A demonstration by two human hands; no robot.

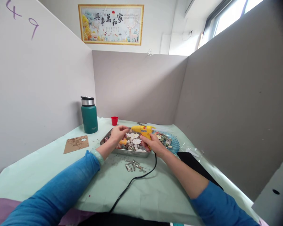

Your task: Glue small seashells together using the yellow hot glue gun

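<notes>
My right hand [152, 143] is closed round the grip of a yellow glue gun [141, 129], whose nozzle points left over a metal tray [129, 152] of shells. Its black cord [132, 182] runs back across the table toward me. My left hand [118, 133] hovers over the tray's left part with fingertips pinched at the gun's nozzle, on something too small to make out. A blue scalloped plate [174, 143] with more shells sits just right of the tray, behind my right hand.
A green flask [89, 115] and a small red cup [114, 120] stand at the back. A brown card [76, 144] lies to the left, several small metal clips [133, 165] lie before the tray, and a black mat [195, 163] lies to the right. Grey partitions enclose three sides.
</notes>
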